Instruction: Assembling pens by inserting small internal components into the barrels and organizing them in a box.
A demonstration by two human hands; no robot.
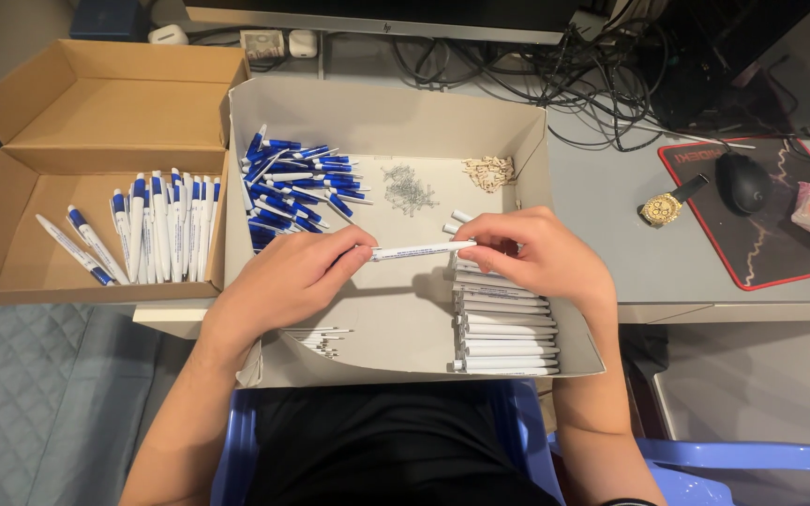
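White pen barrel (421, 250) pinched level between left hand (288, 278) and right hand (532, 253), above white cardboard tray (396, 122) of pen parts.

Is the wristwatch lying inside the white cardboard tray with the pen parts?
No, the gold wristwatch lies on the grey desk, outside the white cardboard tray and beside the mouse pad.

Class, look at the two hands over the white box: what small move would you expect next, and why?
Probably a reach for a small metal spring. Both hands, left hand and right hand, pinch a white plastic pen barrel that shows no blue top yet, while the blue pen tops and springs lie loose in the white cardboard box.
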